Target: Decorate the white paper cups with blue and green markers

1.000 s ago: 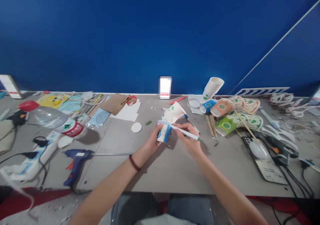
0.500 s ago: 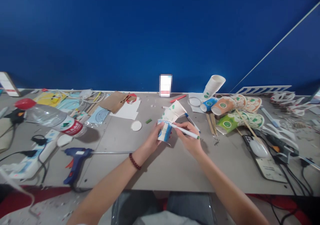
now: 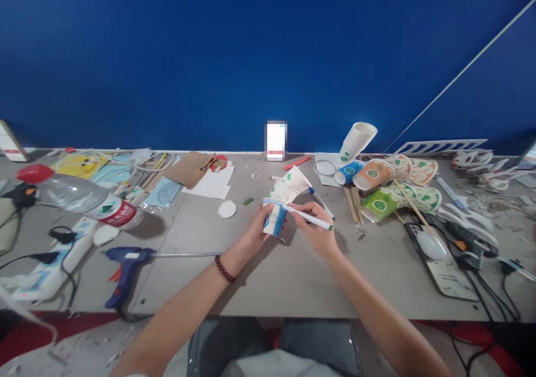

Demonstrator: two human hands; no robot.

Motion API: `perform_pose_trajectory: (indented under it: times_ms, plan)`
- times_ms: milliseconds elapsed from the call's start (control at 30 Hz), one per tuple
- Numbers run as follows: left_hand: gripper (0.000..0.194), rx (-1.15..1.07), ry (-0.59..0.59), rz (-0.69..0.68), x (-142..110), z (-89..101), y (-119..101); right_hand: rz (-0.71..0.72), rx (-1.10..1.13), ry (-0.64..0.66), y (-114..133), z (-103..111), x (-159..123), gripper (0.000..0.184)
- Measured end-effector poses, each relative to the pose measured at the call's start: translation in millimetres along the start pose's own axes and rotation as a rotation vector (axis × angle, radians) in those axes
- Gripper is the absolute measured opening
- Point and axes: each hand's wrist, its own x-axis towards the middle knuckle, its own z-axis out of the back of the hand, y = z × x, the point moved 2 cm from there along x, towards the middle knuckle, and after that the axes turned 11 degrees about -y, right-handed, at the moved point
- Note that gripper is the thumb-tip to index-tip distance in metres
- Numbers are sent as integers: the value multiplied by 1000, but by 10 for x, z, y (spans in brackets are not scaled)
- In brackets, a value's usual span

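My left hand point(image 3: 254, 227) is wrapped round a blue and white paper cup point(image 3: 274, 220), its fingers along the cup's left side. White paper cups with green leaf marks point(image 3: 288, 182) lean just beyond the cup's upper rim; I cannot tell whether they are joined to it. In my right hand point(image 3: 315, 226) is a white marker point(image 3: 312, 218), pinched in a writing grip. The marker's tip end meets the blue cup near its rim, partly hidden by the fingers. A blue-capped pen point(image 3: 321, 203) lies on the table behind my right hand.
To the left are a blue glue gun point(image 3: 128, 268), a water bottle point(image 3: 90, 198) and a power strip point(image 3: 61, 262). Stacked paper cups point(image 3: 355, 141), green cups point(image 3: 383, 205), wooden sticks point(image 3: 354, 205) and a phone point(image 3: 450, 279) lie right. A lit phone point(image 3: 276, 141) stands behind.
The view has shifted slightly. Both hands keep their hold on the cup and the marker, with the marker's tip end still at the cup's rim.
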Motion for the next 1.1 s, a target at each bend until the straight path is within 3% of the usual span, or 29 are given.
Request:
perform_pose_trajectory:
  times_ms: [200,467,700,933,1100]
  plan:
    - [38,6,-7,-15,-6,-14,-7,18,34,71,64,-5,-12,18]
    - [40,3,14,-22,-26,-17,-17,18,-21,3,18,9,9,20]
    - [37,-44,23,-10,51,24,39,14,31,133,48,11,-16,17]
    - [38,-27,10,2,8,1,11,-10,-46,8,-3,12,3,21]
    - [38,-35,17,-5,-14,-17,-10,-15,-21,31,3,15,6,20]
